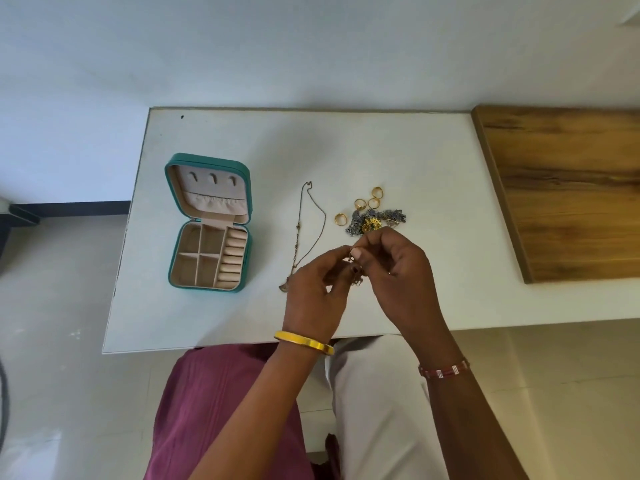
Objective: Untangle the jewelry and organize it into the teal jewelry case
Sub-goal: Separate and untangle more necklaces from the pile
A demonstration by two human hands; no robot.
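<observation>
The teal jewelry case (173, 216) lies open on the left of the white table, its beige compartments empty. A thin chain necklace (300, 233) lies stretched out in the middle of the table. To its right sits a tangled pile of silver and gold jewelry (375, 220) with several gold rings (360, 204) beside it. My left hand (313, 299) and my right hand (401, 275) are raised together in front of the pile, both pinching a small tangled chain piece (355, 268) between their fingertips.
The white table (242, 317) ends just ahead of my lap. A wooden board (568, 188) lies along the table's right side. A white wall rises behind the table, and pale floor shows on the left.
</observation>
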